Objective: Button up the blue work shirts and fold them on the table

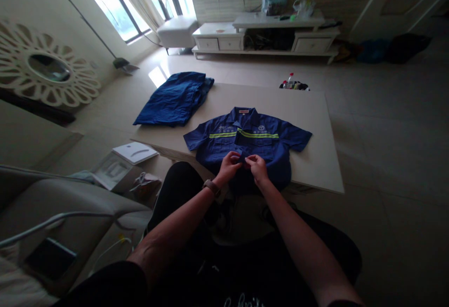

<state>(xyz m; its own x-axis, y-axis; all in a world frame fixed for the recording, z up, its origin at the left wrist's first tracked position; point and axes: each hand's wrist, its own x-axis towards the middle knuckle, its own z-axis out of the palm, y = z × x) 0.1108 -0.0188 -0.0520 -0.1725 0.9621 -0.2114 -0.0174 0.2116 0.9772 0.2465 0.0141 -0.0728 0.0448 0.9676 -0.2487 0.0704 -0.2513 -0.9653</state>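
A blue short-sleeved work shirt (252, 141) with a yellow-green reflective stripe lies face up on a pale low table (315, 129), collar away from me, hem hanging over the near edge. My left hand (229, 163) pinches the shirt's front placket near the lower middle. My right hand (257, 164) pinches the same placket right beside it, fingertips almost touching the left hand's. A watch sits on my left wrist. Both hands are closed on the fabric.
Folded blue trousers (175, 99) lie on the table's far left corner. A white box (135, 153) stands on the floor left of the table, a sofa (70, 213) with a phone at my left. A white TV cabinet (266, 36) lines the far wall.
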